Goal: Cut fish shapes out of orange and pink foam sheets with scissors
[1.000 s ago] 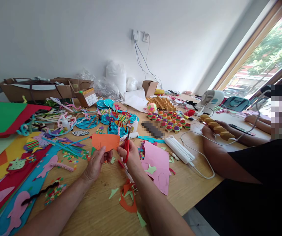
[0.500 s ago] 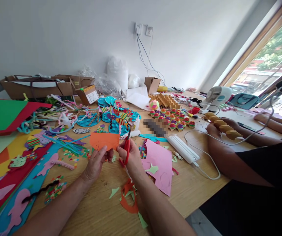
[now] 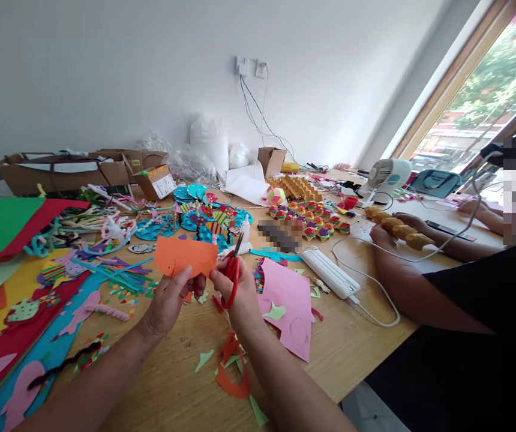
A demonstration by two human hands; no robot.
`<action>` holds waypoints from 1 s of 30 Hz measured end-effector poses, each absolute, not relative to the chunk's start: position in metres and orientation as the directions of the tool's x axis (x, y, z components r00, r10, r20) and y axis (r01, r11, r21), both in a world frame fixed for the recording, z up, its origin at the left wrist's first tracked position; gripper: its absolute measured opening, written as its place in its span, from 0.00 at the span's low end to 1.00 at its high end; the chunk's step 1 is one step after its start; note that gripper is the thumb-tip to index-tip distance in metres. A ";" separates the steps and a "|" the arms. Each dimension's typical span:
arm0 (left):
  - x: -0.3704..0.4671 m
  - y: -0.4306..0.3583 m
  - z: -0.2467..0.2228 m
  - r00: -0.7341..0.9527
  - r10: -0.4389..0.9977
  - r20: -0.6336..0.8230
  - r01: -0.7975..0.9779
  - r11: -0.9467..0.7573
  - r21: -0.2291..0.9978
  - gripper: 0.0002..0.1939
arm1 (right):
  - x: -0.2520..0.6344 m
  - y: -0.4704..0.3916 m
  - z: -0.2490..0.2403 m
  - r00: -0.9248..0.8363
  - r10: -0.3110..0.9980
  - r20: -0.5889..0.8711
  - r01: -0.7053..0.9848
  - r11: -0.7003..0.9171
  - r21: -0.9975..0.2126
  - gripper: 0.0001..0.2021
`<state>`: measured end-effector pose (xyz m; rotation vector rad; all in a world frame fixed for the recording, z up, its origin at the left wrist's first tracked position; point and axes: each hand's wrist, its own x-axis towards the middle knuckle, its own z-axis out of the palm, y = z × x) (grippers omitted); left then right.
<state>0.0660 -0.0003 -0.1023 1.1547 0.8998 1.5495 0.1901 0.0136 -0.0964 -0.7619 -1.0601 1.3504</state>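
Observation:
My left hand pinches the lower edge of an orange sheet of paper with a faint drawn outline on it. My right hand has red-handled scissors in its grip, their dark blades pointing up and away. Its thumb and fingertips also touch the paper's right corner. Under my right forearm lies an orange paper offcut, with green scraps near it. A pink sheet with a curved line rests to the right, a green star-like scrap on top.
Pink fish cutouts and coloured sheets cover the left side. Painted egg-carton cups, a white power strip with a looping cable and a fan stand right. A co-worker's arms hold a brown carton strip.
The view has shifted slightly. The orange paper has come a little closer and tilted, still held in both hands; the scissors stay in my right hand.

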 end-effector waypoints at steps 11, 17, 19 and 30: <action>0.048 0.024 -0.060 -0.032 0.970 0.241 -0.276 -0.240 0.931 0.15 | 0.217 0.024 -0.086 -0.043 0.978 0.204 -0.296 0.183 -0.937 0.11; 0.016 0.025 -0.025 0.248 0.967 0.059 -0.012 -0.058 0.998 0.17 | 0.239 0.018 -0.062 -0.383 0.908 0.167 -0.134 0.124 -0.983 0.09; 0.014 0.023 -0.023 0.341 0.940 -0.009 0.157 -0.047 0.986 0.15 | 0.241 0.016 -0.053 -0.501 0.853 0.143 -0.065 0.128 -0.990 0.08; 0.048 0.023 -0.044 0.168 0.984 -0.052 -0.020 0.056 0.998 0.17 | 0.228 0.035 -0.046 -0.216 0.937 0.276 -0.088 0.263 -0.961 0.10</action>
